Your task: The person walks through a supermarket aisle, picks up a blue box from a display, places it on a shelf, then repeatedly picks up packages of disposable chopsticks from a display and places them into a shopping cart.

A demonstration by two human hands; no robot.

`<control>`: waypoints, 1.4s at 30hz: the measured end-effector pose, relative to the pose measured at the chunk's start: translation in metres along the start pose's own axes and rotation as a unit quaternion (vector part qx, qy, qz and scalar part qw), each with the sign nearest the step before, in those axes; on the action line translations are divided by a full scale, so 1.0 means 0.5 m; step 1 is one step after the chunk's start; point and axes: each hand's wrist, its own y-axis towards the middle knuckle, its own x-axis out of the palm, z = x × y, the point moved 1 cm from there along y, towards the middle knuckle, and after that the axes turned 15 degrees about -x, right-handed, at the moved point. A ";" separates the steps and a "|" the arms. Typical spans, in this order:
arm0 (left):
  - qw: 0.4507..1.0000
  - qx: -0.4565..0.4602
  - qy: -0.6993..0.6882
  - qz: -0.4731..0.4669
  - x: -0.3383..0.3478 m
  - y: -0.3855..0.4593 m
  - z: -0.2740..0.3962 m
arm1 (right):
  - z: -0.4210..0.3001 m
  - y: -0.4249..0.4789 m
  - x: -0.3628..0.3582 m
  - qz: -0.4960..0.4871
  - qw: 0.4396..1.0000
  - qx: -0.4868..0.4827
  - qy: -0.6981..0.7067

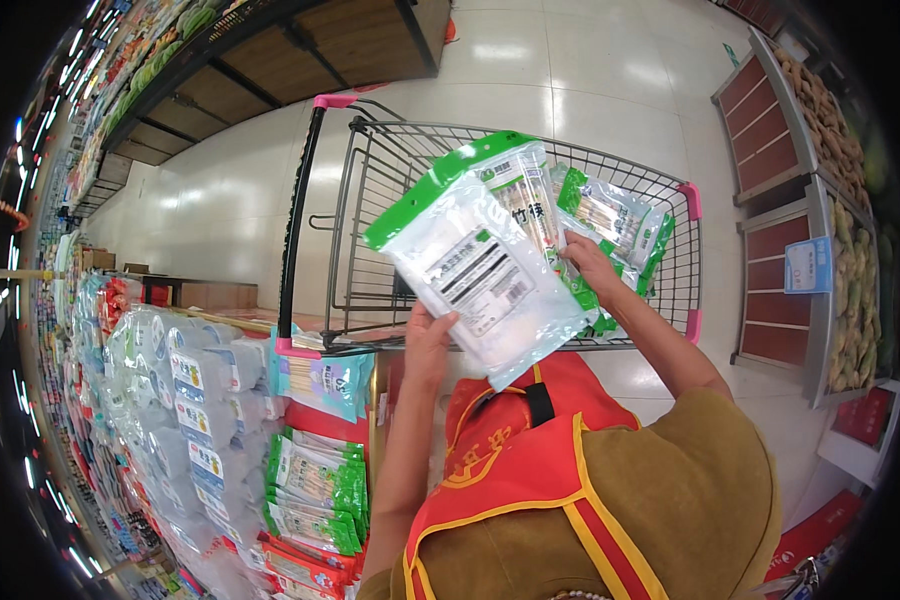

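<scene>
My left hand (429, 334) grips the lower left edge of a white plastic packet (495, 277) with a green top band, its printed back turned up. Behind it, my right hand (591, 261) holds a clear packet of bamboo chopsticks (529, 210) by its side; the white packet partly covers it. Both packets are held over a wire shopping cart (375, 202) with pink corner caps. Farther inside the cart lie several green-and-clear chopstick packets (615, 214), partly hidden by my right hand and the held packets.
At left, a display holds stacked clear plastic containers (202, 420), green chopstick packets (319, 480), blue packets (326, 379) and red packets (307, 566). Produce bins (769, 120) stand at right, one bearing a blue sign (808, 265). A wooden-sided produce stand (292, 64) runs along the top left.
</scene>
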 end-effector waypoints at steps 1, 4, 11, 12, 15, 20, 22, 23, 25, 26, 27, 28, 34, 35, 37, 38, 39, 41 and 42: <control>1.000 0.004 -0.004 0.014 -0.014 -0.003 0.014 | 0.005 0.007 -0.002 -0.001 1.000 0.011 0.022; 0.996 0.063 -0.034 0.053 -0.034 -0.029 0.071 | 0.004 0.012 0.005 0.014 0.993 0.028 0.116; 0.754 0.394 0.507 0.141 -0.048 -0.078 0.158 | 0.055 0.022 -0.003 0.042 0.988 0.082 0.126; 0.679 0.414 0.590 0.141 -0.025 -0.090 0.165 | 0.065 0.023 -0.003 0.032 0.987 0.082 0.132; 0.531 0.508 0.675 0.063 0.008 -0.107 0.163 | 0.103 0.027 0.003 0.005 0.985 0.079 0.154; 0.587 0.523 0.608 0.114 -0.013 -0.102 0.145 | 0.079 0.027 0.036 -0.001 0.989 0.066 0.132; 0.624 0.509 0.577 0.136 -0.024 -0.106 0.147 | 0.085 0.035 0.010 0.014 0.990 0.050 0.130; 0.651 0.501 0.552 0.142 -0.038 -0.103 0.145 | 0.074 0.036 -0.006 -0.032 0.998 -0.033 -0.033; 0.707 0.479 0.499 0.145 -0.056 -0.095 0.146 | 0.061 0.041 -0.032 -0.010 0.983 -0.110 -0.147; 0.750 0.458 0.458 0.132 -0.063 -0.092 0.147 | 0.045 0.045 -0.033 0.003 0.981 -0.131 -0.142; 0.791 0.435 0.415 0.118 -0.072 -0.089 0.148 | 0.030 0.049 -0.036 0.017 0.979 -0.152 -0.137; 0.827 0.412 0.369 0.099 -0.076 -0.083 0.153 | 0.052 0.063 -0.070 -0.004 0.965 -0.217 -0.148; 0.954 0.177 -0.086 -0.228 -0.081 -0.037 0.118 | -0.055 0.068 0.043 -0.022 0.997 -0.045 0.067; 0.949 0.126 -0.141 -0.253 -0.077 -0.025 0.104 | -0.066 0.056 0.076 -0.023 0.999 -0.029 0.036; 0.942 0.056 -0.211 -0.256 -0.065 -0.014 0.071 | -0.066 0.046 0.142 -0.096 0.990 -0.070 -0.075; 0.937 0.028 -0.243 -0.251 -0.059 -0.013 0.053 | -0.060 0.043 0.180 -0.168 0.965 -0.126 -0.155; 0.934 0.010 -0.264 -0.239 -0.054 -0.012 0.035 | -0.068 0.024 0.229 -0.184 0.966 -0.086 -0.161; 0.930 -0.018 -0.296 -0.216 -0.042 -0.009 -0.002 | -0.067 0.004 0.294 -0.236 0.957 -0.035 -0.165; 0.932 -0.025 -0.299 -0.202 -0.039 -0.015 -0.012 | -0.047 0.002 0.306 -0.274 0.948 -0.024 -0.163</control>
